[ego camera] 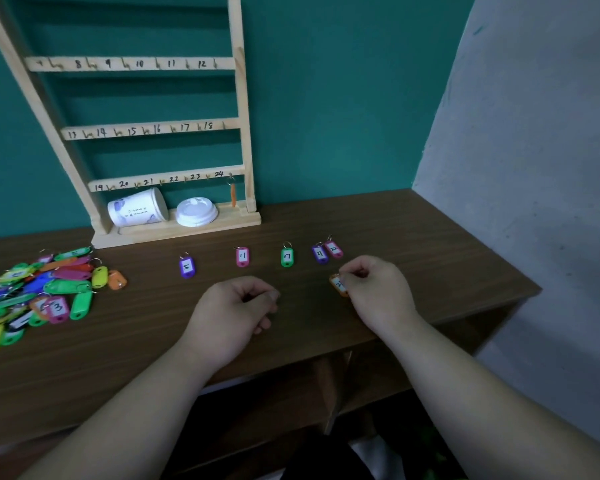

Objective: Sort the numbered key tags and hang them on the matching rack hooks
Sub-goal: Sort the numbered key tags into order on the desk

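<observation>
Where the wooden key rack (240,98) is standing: it is leaning on the teal wall at the back of the surface (430,244).
Right hand (374,289): hovering in front of the rack, beyond its right end, fingers pinching an orange key tag (338,285).
Left hand (234,306): resting in front of the rack, fingers clenched, nothing showing in them.
Sorted row: purple tag 5 (187,267), pink tag 11 (242,257), green tag 17 (287,257), another purple tag (320,254) and pink tag 22 (333,249) are lying before the rack's base.
Hook 24: a hung orange tag (233,194) is dangling there.
Unsorted heap (42,292): lying left of the rack.
Rack's base: a tipped paper cup (137,207) and its lid (196,212) are sitting on it.
</observation>
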